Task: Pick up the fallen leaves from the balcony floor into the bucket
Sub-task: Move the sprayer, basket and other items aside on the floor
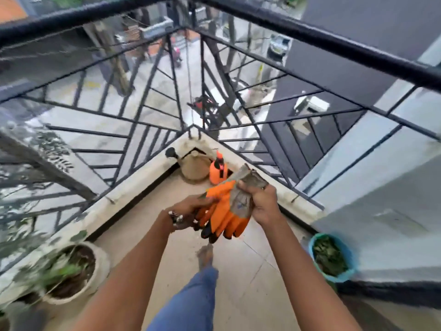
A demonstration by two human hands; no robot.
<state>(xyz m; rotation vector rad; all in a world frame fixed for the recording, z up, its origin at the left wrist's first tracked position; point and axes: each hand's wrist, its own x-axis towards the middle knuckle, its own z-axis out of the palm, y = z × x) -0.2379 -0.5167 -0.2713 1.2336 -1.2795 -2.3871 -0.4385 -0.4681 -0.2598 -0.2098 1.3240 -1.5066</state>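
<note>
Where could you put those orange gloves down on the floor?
Bare tiles lie in the middle, between the plant pot and the bucket. The far corner is crowded by the watering can and the orange spray bottle.

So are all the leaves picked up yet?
Looks nearly done. The blue bucket by the wall already holds a pile of green leaves, and the floor in view shows no loose ones. Right now both hands, left and right, hold orange work gloves, not leaves. Corners outside the picture may still need checking.
</note>
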